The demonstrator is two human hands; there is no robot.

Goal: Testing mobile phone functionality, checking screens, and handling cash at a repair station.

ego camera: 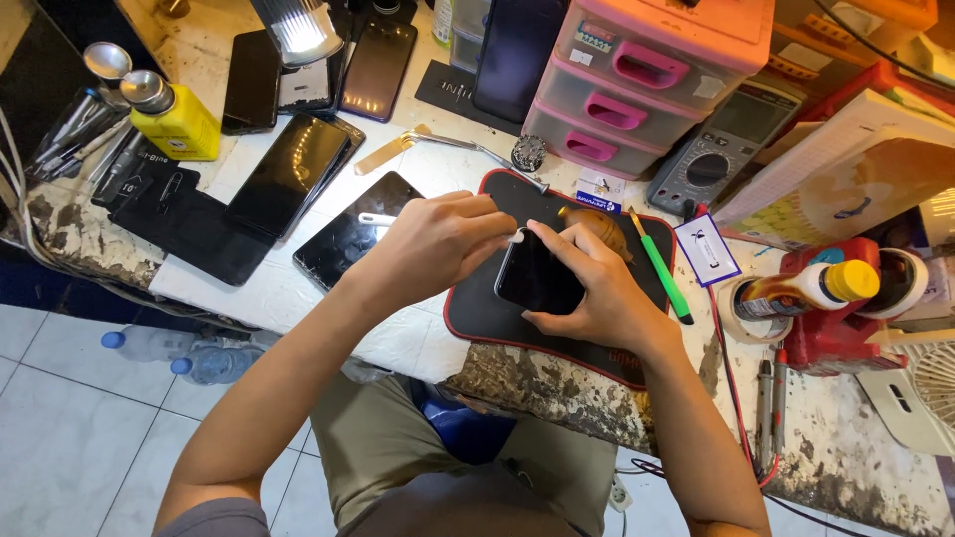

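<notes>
Dark phone (535,278) lies screen-up on a black mat (477,308) with red edging, at the bench (288,298) front. Right hand (597,293) wraps its right edge, fingers closed on it. Left hand (438,244) pinches a small white-tipped tool (516,237), possibly a swab, at the phone's top corner. Green-handled tool (661,268) lies just right. Pink drawer unit (647,80) stands behind.

phone (535,278): dark slab, glossy black face up, unlit | pose: flat, slightly tilted to the mat's edges | place: on the black red-edged mat (477,318), near its middle | small white tool (516,238): pale tip touching the phone's top left corner, above the mat's middle, rest hidden
</notes>
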